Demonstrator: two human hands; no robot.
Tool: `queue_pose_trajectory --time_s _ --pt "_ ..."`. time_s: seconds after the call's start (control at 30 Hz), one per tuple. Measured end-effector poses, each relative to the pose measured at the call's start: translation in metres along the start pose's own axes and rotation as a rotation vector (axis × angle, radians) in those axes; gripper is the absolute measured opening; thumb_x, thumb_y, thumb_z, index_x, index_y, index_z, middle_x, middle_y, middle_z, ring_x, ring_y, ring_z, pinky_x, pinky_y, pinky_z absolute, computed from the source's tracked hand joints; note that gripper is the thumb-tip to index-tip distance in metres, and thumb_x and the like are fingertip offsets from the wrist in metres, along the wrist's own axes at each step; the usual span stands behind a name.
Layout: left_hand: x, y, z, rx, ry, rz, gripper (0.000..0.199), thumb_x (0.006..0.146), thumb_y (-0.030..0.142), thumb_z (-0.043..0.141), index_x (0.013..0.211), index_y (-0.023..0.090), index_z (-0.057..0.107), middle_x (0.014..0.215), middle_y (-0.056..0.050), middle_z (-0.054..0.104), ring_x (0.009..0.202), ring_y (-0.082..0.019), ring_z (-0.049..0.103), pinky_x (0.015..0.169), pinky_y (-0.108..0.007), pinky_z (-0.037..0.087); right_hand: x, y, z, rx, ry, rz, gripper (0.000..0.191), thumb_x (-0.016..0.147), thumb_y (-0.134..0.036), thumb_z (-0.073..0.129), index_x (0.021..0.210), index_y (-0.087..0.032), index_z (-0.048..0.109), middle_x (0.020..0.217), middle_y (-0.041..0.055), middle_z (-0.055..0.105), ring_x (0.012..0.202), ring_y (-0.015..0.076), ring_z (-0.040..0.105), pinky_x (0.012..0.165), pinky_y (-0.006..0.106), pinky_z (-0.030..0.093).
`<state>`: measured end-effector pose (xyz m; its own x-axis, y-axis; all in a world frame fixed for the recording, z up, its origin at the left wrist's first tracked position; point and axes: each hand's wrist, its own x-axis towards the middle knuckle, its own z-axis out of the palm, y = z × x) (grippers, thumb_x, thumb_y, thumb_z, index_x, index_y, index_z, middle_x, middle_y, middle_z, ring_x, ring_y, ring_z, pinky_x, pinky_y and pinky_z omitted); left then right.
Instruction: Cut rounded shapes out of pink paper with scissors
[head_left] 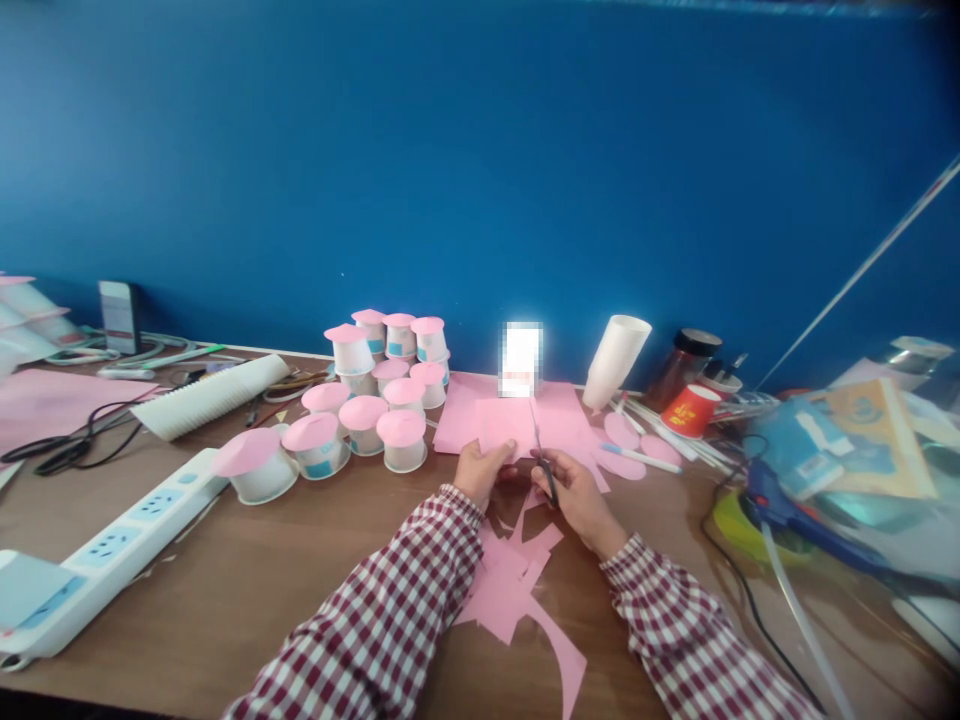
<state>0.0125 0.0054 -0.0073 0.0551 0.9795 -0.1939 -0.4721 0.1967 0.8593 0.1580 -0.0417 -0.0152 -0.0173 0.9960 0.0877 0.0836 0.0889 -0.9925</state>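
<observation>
My left hand (pixel 484 472) pinches the lower edge of a pink paper sheet (pixel 502 425) in the middle of the desk. Around the handles of a pair of scissors (pixel 547 478) my right hand (pixel 581 495) is closed, and the blades point away from me at the right side of that sheet. Larger pink paper (pixel 454 415) lies flat behind it. Under my wrists are pink paper scraps (pixel 510 585), some curved and pointed. Several pink paper circles (pixel 621 431) rest to the right, with a light blue pen (pixel 643 458) across them.
Upturned paper cups with pink tops (pixel 401 430) stand in rows to the left. A power strip (pixel 120 540) and stacked white cups (pixel 214 395) lie further left. At right are white cups (pixel 615 360), a red cup (pixel 690 410), a dark jar (pixel 682 368) and a blue glue gun (pixel 810 530) with its cord.
</observation>
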Motion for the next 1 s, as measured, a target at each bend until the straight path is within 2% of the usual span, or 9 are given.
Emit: queue_pose_trajectory --time_s 0.3,0.57,0.77,1.0 --pt "-0.0022 0.0030 0.0012 -0.020 0.006 -0.002 0.027 0.062 0.020 0.080 0.081 0.009 0.064 0.066 -0.002 0.061 0.054 -0.008 0.056 0.045 -0.018 0.051 -0.0009 -0.0033 0.0010 -0.003 -0.008 0.002 0.041 0.077 -0.044 0.068 0.108 -0.017 0.062 0.076 0.0018 0.061 0.062 0.0126 0.054 0.053 0.024 0.043" --pt "-0.0034 0.0043 0.0015 -0.014 0.016 -0.008 0.027 0.062 0.020 0.080 0.081 0.010 0.063 0.067 -0.001 0.061 0.056 -0.009 0.057 0.047 -0.019 0.052 -0.0004 -0.0024 0.0004 -0.001 -0.012 0.004 0.041 0.079 -0.045 0.067 0.108 -0.017 0.061 0.071 0.0003 0.058 0.061 0.0132 0.053 0.053 0.025 0.043" --pt "-0.0035 0.0040 0.0014 -0.001 0.006 -0.006 0.028 0.062 0.021 0.080 0.082 0.010 0.064 0.069 -0.002 0.062 0.056 -0.009 0.056 0.046 -0.019 0.051 0.0001 -0.0011 0.0002 0.070 -0.003 0.047 0.046 0.077 -0.049 0.067 0.109 -0.017 0.060 0.069 -0.0005 0.058 0.057 0.0120 0.052 0.046 0.022 0.038" --pt "-0.0016 0.0014 0.0001 0.008 0.005 -0.015 0.030 0.062 0.022 0.081 0.084 0.009 0.065 0.069 -0.003 0.062 0.057 -0.010 0.057 0.046 -0.019 0.051 0.0010 0.0014 -0.0005 0.061 -0.014 0.033 0.046 0.077 -0.048 0.067 0.110 -0.016 0.060 0.066 -0.0014 0.056 0.058 0.0125 0.051 0.048 0.022 0.039"
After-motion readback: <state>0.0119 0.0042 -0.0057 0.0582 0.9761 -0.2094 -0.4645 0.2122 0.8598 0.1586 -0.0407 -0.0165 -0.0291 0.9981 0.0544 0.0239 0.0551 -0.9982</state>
